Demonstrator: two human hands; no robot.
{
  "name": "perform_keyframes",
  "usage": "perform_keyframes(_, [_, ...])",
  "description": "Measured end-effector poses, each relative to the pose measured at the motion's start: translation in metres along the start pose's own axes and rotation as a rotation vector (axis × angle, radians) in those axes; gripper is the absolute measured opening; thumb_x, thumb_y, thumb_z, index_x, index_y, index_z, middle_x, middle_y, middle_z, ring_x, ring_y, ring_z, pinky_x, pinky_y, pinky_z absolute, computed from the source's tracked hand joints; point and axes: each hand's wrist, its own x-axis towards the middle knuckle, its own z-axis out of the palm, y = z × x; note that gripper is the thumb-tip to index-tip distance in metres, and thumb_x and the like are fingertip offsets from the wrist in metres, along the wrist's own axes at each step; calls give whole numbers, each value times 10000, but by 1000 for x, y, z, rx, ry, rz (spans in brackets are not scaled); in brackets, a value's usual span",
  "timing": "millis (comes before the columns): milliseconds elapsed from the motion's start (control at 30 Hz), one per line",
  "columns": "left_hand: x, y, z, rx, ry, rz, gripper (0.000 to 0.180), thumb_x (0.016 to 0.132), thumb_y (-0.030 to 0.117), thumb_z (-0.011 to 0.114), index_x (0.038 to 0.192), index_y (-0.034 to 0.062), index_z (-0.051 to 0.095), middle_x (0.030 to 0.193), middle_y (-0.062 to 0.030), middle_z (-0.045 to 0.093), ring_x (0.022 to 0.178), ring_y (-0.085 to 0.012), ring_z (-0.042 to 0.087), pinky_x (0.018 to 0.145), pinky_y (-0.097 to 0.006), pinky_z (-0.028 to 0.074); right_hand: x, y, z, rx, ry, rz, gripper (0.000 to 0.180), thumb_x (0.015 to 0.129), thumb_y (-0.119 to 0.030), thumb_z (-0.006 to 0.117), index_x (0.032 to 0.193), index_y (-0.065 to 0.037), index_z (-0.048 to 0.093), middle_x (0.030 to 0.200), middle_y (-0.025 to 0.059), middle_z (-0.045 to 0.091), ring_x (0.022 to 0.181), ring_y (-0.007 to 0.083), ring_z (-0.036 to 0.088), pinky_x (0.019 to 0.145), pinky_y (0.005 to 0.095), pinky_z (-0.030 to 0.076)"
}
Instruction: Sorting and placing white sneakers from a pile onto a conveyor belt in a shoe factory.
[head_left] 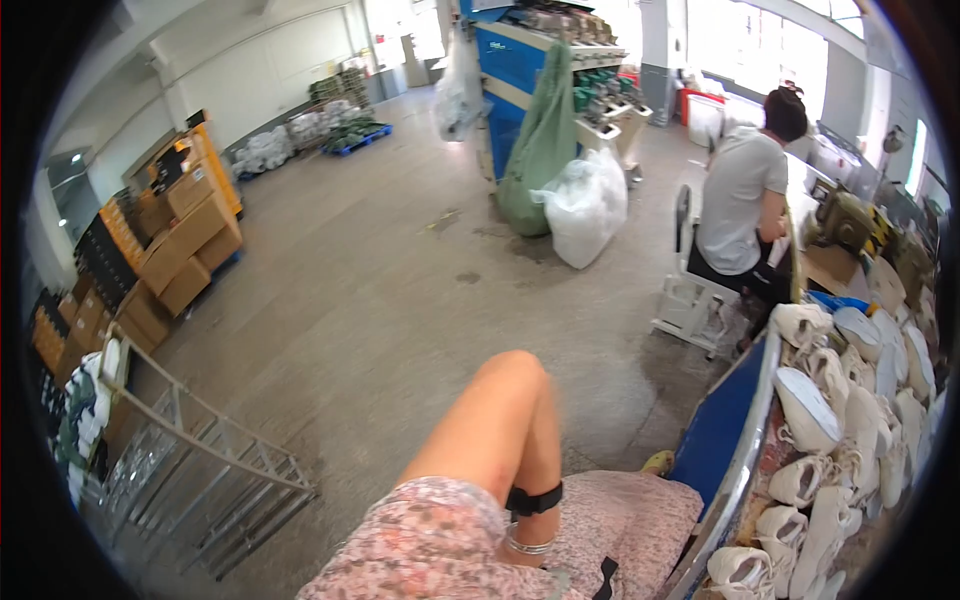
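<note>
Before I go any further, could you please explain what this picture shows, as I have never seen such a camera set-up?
Of course. There is no robot here: a person wears a pair of fisheye cameras on the head, and this is the left one's view, which is why straight edges bend near the rim. The bare arm at the bottom is the wearer's own, sharply bent, with a black band around it. The wearer's hands cannot be made out, so I cannot say whether anything is held. To the right, pale shoes lie heaped on a metal-edged table. Beyond it a co-worker sits, facing away. Cardboard boxes are stacked on the left.
</note>
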Motion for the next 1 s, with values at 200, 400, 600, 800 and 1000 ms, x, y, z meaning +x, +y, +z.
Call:
perform_keyframes(200, [22,-27,-77,229,12,87,283,851,317,518,954,92,656,945,-127,661,977,-310,614,810,-467,464,10,-7,5,36,-93,76,406,874,-352,556,1208,-122,577,1273,140,553,1050,325,575,836,433,490])
perform_keyframes(400, [18,-42,-121,351,34,84,288,854,320,515,959,92,657,944,-130,661,976,-312,614,811,-467,464,-16,0,32,337,-327,310,571,759,-137,596,1301,-22,459,1456,158,343,1311,389,330,1073,475,290])
perform_keyframes(600, [18,-33,-132,362,41,95,294,857,323,511,964,92,658,944,-133,661,975,-315,614,812,-468,465,-15,-2,30,365,-221,285,545,737,-100,619,1257,-20,480,1441,152,358,1283,395,354,1051,476,310])
perform_keyframes(800, [24,-29,-151,410,27,151,299,859,326,507,968,92,659,943,-135,661,974,-317,614,813,-468,466,-9,-6,24,380,-229,303,554,713,-118,636,1243,-38,499,1424,168,372,1285,419,344,1048,500,307])
perform_keyframes(1000, [34,-29,-184,536,-19,240,305,862,329,504,973,92,659,943,-138,662,974,-320,614,814,-468,467,-4,-8,18,371,-176,275,544,703,-148,654,1222,-46,528,1408,163,388,1265,401,362,1053,490,304])
